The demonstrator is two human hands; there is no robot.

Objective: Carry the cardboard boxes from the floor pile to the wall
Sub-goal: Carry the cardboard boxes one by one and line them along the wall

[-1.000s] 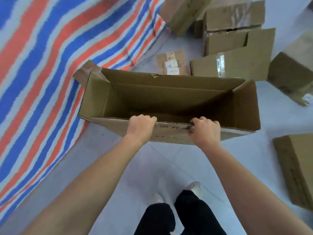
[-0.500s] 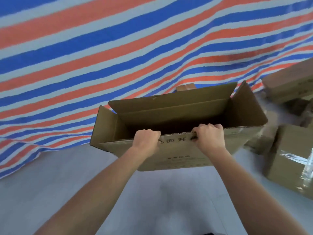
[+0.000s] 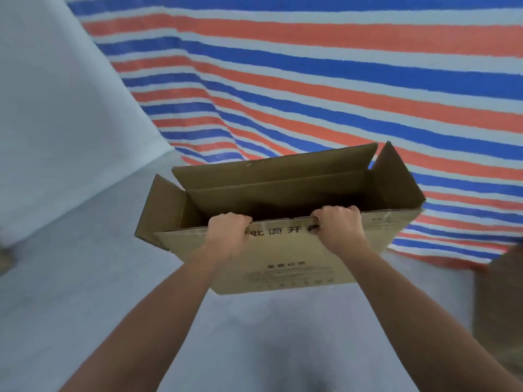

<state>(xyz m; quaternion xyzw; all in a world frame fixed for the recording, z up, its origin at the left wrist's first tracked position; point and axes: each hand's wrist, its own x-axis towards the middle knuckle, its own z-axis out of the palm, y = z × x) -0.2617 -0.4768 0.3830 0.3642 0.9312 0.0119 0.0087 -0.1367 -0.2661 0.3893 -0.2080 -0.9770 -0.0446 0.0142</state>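
Observation:
An open, empty cardboard box (image 3: 283, 190) hangs in the air in front of me, its flaps standing up and black print on its near side. My left hand (image 3: 226, 236) grips the near top edge left of centre, fingers curled over the rim. My right hand (image 3: 338, 226) grips the same edge further right. A white wall (image 3: 56, 123) rises at the left, beyond the box.
A red, blue and white striped tarp (image 3: 339, 80) fills the background behind the box. Grey floor (image 3: 85, 278) lies below. The blurred edge of another cardboard box (image 3: 501, 301) shows at the right, and a small brown object (image 3: 4, 260) sits at the far left.
My view has swung left, away from the pile of boxes, which has left the frame. The white wall has come into view at the left. Both hands keep the same grip.

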